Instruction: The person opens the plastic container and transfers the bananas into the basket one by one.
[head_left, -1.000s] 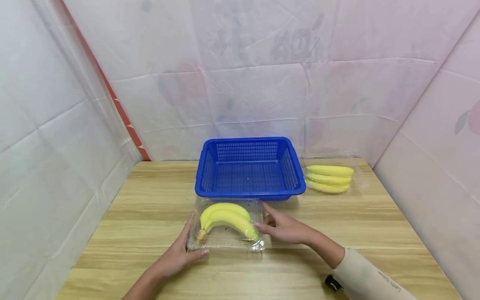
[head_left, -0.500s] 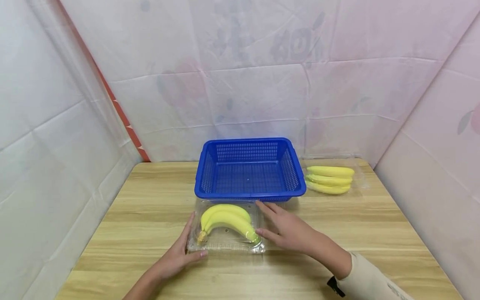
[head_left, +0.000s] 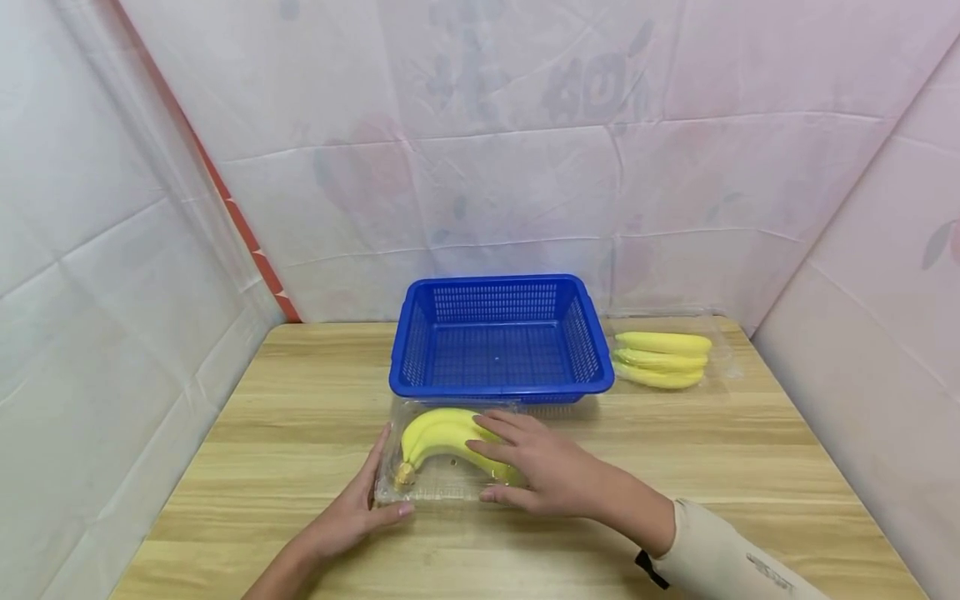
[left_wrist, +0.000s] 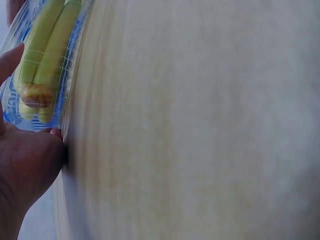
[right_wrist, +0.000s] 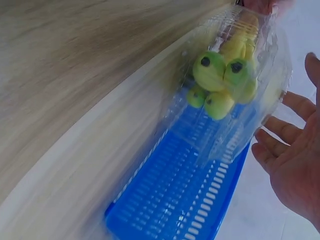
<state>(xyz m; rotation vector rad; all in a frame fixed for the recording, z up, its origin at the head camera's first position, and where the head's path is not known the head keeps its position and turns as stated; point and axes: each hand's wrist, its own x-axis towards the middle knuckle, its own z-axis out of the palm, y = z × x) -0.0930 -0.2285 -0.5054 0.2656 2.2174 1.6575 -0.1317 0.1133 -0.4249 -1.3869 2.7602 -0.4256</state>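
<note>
Clear banana box [head_left: 450,483] steadied by flat left hand [head_left: 352,512], right hand [head_left: 540,471] spread on top.

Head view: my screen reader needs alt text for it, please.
Two hands frame a clear plastic box of bananas on a wooden table: left hand at its left end, right hand over its lid. Behind stands a blue basket.

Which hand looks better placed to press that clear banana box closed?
Probably the right hand: its fingers are spread flat over the top of the clear box above the bananas. The left hand only steadies the box's left edge on the table.
</note>
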